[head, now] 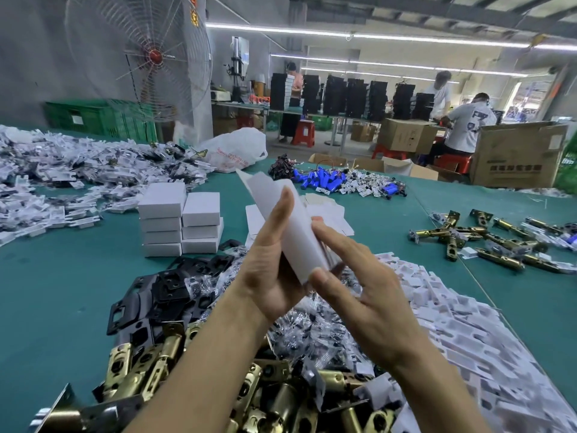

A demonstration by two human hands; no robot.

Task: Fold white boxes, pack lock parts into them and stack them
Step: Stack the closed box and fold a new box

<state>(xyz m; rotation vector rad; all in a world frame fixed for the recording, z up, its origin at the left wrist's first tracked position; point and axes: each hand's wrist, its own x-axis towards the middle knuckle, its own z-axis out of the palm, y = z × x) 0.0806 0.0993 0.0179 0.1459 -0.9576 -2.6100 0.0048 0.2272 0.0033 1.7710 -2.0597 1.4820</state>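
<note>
Fingers and thumb of the left hand (270, 264) are wrapped round the tilted white box (281, 210); its right edge is touched by straight fingers (332, 237) of the right hand (370, 303).

The box blank (290, 226) at frame centre is matt white card. Lower-left latches (150, 364) are shiny brass-coloured metal; plates (165, 292) matt black. The counter (62, 276) looks like green cloth.
</note>
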